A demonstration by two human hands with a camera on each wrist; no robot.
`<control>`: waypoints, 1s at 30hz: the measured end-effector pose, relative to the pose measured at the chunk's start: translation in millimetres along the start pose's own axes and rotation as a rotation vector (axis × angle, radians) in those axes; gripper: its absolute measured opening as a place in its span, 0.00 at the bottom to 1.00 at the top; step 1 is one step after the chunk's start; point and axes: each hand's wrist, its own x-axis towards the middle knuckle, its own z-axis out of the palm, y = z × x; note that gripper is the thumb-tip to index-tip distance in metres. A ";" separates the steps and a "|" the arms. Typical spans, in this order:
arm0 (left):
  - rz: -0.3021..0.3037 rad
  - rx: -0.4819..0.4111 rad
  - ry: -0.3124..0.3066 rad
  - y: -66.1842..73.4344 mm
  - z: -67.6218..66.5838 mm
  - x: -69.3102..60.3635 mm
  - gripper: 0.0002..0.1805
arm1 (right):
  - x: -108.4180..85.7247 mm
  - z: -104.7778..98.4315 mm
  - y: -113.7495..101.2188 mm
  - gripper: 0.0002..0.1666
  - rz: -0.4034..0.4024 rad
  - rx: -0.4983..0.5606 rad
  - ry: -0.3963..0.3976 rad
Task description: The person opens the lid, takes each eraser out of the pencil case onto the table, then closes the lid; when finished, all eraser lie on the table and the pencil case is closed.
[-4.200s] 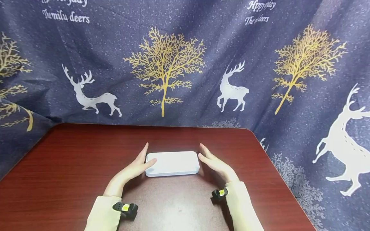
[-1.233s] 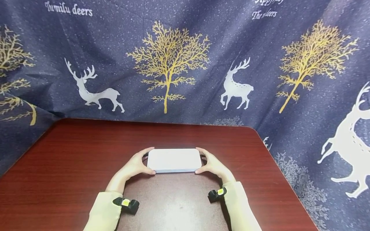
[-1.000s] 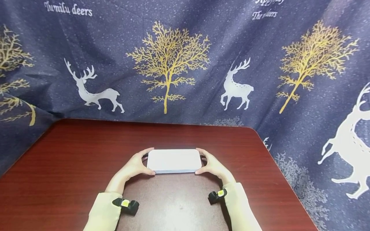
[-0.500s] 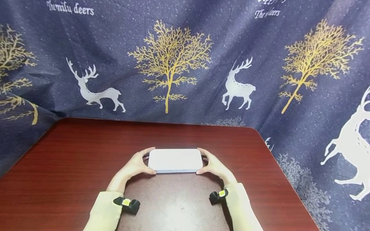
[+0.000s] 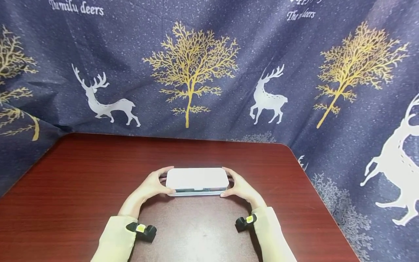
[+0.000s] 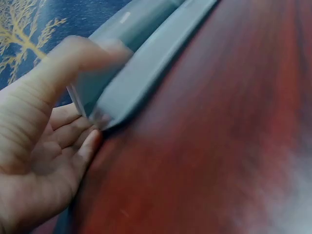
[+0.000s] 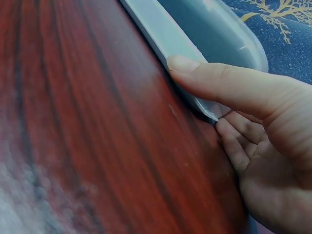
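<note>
A white, round-cornered pencil case (image 5: 197,177) lies on the table between both hands. Its lid (image 6: 141,24) is raised a little along the near side, and a narrow dark gap shows some contents too small to make out. At the left end, my left hand (image 5: 148,187) holds the case, its blurred thumb (image 6: 105,54) up at the lid's edge. My right hand (image 5: 243,187) grips the other end, with the thumb (image 7: 185,66) on the front wall of the base (image 7: 168,36) and the other fingers curled at the end. Both hands' farther fingertips are partly hidden.
The reddish-brown table (image 5: 98,167) extends around the case on every side. Behind it hangs a dark blue cloth (image 5: 216,120) printed with deer and trees. Black camera mounts (image 5: 145,231) sit on both wrists.
The hands have closed in on the case's ends since the earliest frame. In the last half second the lid's near edge has risen, and the left thumb has moved up with it.
</note>
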 end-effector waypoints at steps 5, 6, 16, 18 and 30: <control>-0.012 -0.036 -0.024 -0.3 -1.3 1.3 0.54 | 0.1 -0.1 0.7 0.63 0.014 -0.003 0.001; -0.019 -0.042 -0.027 -0.5 -1.4 1.6 0.54 | 0.4 -0.4 1.2 0.63 0.016 -0.012 -0.001; 0.041 0.025 -0.101 -1.4 -11.3 2.8 0.57 | 0.2 -3.1 6.0 0.62 -0.050 -0.023 -0.001; 0.092 0.048 -0.118 -2.0 -15.5 2.4 0.57 | 0.4 -2.9 7.0 0.62 -0.056 -0.029 -0.001; 0.179 0.025 -0.127 7.0 -35.7 5.3 0.35 | 1.9 -3.5 4.6 0.62 -0.029 -0.059 -0.004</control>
